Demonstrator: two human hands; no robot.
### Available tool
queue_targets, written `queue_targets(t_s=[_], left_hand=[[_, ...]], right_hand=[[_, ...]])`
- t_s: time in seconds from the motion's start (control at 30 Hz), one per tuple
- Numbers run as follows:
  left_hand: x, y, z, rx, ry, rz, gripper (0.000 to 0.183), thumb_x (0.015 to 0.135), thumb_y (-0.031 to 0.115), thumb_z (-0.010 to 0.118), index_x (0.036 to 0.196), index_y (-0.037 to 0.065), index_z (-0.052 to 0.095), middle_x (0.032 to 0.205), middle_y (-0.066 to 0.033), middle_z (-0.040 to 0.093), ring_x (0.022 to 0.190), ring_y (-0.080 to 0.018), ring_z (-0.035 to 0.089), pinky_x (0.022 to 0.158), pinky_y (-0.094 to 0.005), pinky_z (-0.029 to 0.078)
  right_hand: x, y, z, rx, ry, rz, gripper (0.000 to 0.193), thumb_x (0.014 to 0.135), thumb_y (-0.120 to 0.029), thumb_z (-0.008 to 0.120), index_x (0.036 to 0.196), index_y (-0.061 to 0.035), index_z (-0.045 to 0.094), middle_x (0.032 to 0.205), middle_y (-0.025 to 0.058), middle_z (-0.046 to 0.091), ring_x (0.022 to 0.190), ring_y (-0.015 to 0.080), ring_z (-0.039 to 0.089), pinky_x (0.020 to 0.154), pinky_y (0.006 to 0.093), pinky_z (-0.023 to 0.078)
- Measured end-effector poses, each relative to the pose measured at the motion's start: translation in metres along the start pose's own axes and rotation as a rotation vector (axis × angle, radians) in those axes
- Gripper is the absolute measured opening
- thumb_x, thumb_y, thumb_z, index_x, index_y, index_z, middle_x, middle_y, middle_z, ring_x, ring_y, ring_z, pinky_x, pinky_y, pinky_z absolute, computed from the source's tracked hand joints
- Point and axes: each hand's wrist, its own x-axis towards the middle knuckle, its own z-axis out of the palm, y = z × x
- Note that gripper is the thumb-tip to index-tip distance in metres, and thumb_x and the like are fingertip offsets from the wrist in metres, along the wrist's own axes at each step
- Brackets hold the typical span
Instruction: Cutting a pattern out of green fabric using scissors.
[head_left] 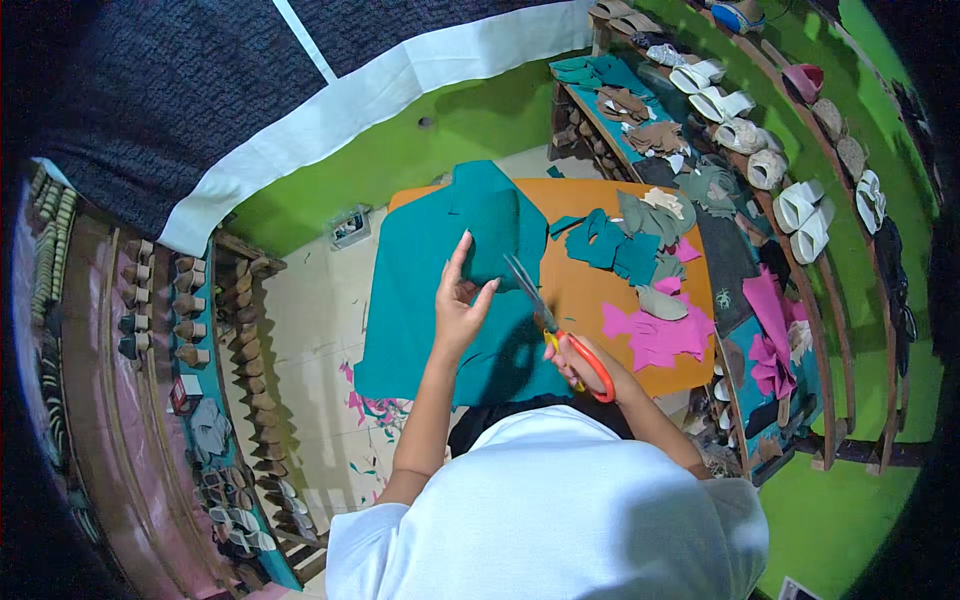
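Fingers of the right hand (577, 362) grasp scissors (541, 311) right of centre; those of the left hand (462, 305) are released, parted over a teal sheet (410, 300) at centre. It hides much of an orange table (590, 310), pink scraps (660, 335) at right. Footwear (797, 206) lines both sides; a green wall (330, 170) and dark curtain (180, 110) fill the upper left.

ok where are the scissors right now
In the head view, the scissors are just right of centre, held in the right hand, blades pointing up and left over the teal material, right of the left hand.
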Motion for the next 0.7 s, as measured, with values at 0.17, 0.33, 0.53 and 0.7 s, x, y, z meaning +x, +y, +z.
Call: queue_targets(t_s=[0.17,0.33,0.53,0.7], left_hand=[[0.001,0.001,0.003,-0.002,0.002,-0.029,0.066,0.07,-0.009,0.054,0.127,0.006,0.027,0.125,-0.0069,0.034,0.07,-0.0037,0.048,0.055,-0.0166,0.04],[-0.003,-0.015,-0.004,-0.068,0.056,-0.038,0.063,0.07,-0.007,0.056,0.125,0.006,0.031,0.123,-0.0073,0.035,0.068,-0.0042,0.05,0.063,-0.0178,0.043],[-0.001,-0.003,0.008,0.137,0.051,-0.113,0.055,0.071,-0.006,0.058,0.121,0.002,0.037,0.122,-0.0074,0.037,0.085,-0.0053,0.047,0.073,-0.0188,0.042],[0.007,0.005,0.013,-0.174,0.193,-0.039,0.061,0.069,-0.007,0.059,0.124,0.002,0.032,0.123,-0.007,0.037,0.085,-0.0034,0.046,0.068,-0.0165,0.042]], right_hand=[[0.013,0.026,-0.007,0.269,0.148,0.137,0.047,0.082,-0.051,0.035,0.082,-0.0043,0.045,0.061,-0.0034,0.035,0.049,0.0041,0.035,0.041,0.0171,0.031],[0.001,0.019,-0.007,0.146,0.059,-0.11,0.045,0.084,-0.048,0.031,0.086,-0.0044,0.043,0.062,-0.0035,0.036,0.05,0.0038,0.034,0.044,0.0171,0.031],[-0.008,0.013,-0.006,-0.073,-0.008,-0.055,0.05,0.082,-0.052,0.031,0.089,-0.0037,0.042,0.062,-0.0041,0.033,0.051,0.0042,0.031,0.046,0.0172,0.028],[-0.018,0.02,-0.001,-0.154,-0.07,-0.133,0.051,0.082,-0.054,0.03,0.087,-0.0046,0.042,0.063,-0.0046,0.031,0.053,0.0038,0.03,0.046,0.0167,0.027]])
